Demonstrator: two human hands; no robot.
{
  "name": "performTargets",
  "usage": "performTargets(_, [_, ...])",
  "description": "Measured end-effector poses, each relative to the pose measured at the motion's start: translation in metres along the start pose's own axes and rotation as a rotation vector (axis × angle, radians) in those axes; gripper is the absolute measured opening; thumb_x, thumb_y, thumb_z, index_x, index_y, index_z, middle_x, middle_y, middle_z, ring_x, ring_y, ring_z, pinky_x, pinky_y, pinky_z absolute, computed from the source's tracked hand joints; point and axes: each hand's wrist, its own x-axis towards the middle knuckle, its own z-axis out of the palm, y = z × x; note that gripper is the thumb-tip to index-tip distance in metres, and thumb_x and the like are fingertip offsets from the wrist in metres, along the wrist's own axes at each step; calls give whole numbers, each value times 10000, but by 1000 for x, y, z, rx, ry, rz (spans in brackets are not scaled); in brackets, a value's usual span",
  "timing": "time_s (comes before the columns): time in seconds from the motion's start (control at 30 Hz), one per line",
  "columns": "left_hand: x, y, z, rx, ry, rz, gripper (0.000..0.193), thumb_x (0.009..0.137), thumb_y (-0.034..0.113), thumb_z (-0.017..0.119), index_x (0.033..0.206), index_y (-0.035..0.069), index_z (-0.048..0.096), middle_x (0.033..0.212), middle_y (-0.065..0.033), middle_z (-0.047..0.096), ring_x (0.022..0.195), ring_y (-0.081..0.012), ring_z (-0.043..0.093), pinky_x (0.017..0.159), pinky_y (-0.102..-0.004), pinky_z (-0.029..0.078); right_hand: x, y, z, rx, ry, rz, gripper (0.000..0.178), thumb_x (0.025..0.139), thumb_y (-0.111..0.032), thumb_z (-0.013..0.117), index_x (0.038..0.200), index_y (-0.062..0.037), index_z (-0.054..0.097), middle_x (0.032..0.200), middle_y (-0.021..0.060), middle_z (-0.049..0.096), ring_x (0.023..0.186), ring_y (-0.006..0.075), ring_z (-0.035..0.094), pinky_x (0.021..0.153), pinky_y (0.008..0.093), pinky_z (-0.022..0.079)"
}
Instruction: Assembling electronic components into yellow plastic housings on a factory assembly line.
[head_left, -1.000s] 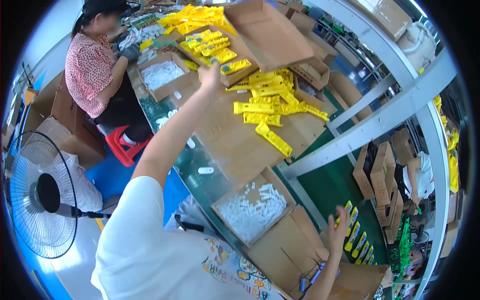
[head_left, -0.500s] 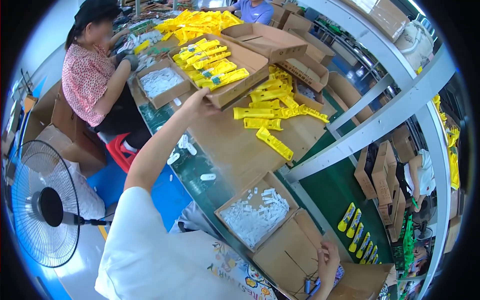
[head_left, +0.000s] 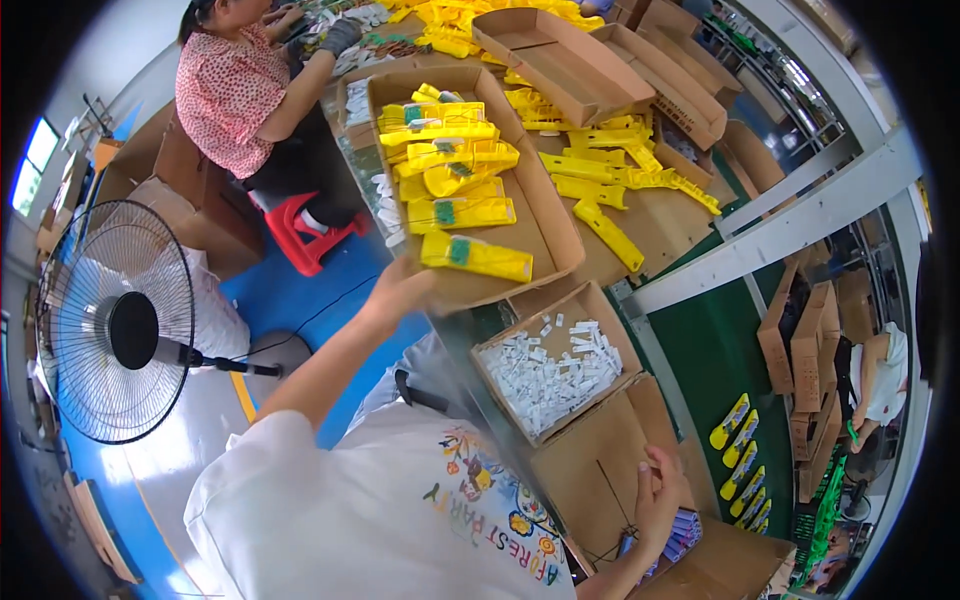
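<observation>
My left hand (head_left: 398, 292) is closed on the near corner of a shallow cardboard tray (head_left: 553, 262), its fingers slightly blurred. Inside the tray lie several yellow plastic casings (head_left: 478, 256), some with small green circuit boards and wires. My right hand (head_left: 657, 498) hovers over an open cardboard box (head_left: 575, 478), fingers raised and apart, with nothing visible in them. Beneath and beside it sit purple cylindrical cells (head_left: 684, 532) with dark wires, partly hidden by the hand. A cardboard box (head_left: 487, 362) of small white plastic pieces (head_left: 560, 375) stands between the two hands.
Loose yellow casings (head_left: 610, 235) lie beyond the tray, near empty cardboard trays (head_left: 560, 60). A white metal frame (head_left: 780, 255) crosses on the right, above a green surface with yellow pieces (head_left: 740, 455). A gloved co-worker (head_left: 240, 90) sits at far left; a fan (head_left: 133, 330) stands left.
My left hand has drawn the tray of yellow casings toward me, up to the box of white pieces. My right hand stays over the cell box, its fingers now more raised. The view has shifted.
</observation>
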Motion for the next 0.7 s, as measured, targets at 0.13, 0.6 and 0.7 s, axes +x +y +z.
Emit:
performTargets(0.13, [20, 2, 23, 323, -249, 21, 467, 925, 336, 524, 1204, -36, 484, 1084, -128, 610, 895, -176, 634, 743, -316, 535, -7, 9, 8, 36, 29, 12, 220, 906, -59, 557, 1116, -2, 590, 1048, 123, 616, 945, 218, 586, 796, 300, 475])
performTargets(0.6, [163, 134, 7, 1499, 131, 789, 365, 793, 221, 705, 1053, 29, 537, 1109, -125, 574, 1064, -319, 531, 850, -411, 456, -17, -20, 37, 134, -1, 97, 179, 910, -71, 559, 1059, 13, 607, 1001, 125, 619, 931, 193, 603, 776, 274, 478])
performTargets(0.7, [129, 130, 38, 1145, 428, 1221, 369, 825, 115, 634, 1146, 28, 473, 1014, -184, 604, 971, -376, 580, 774, -457, 475, -16, -19, 50, 110, 47, 58, 171, 915, -76, 558, 1049, 16, 611, 975, 132, 626, 913, 197, 608, 781, 276, 478])
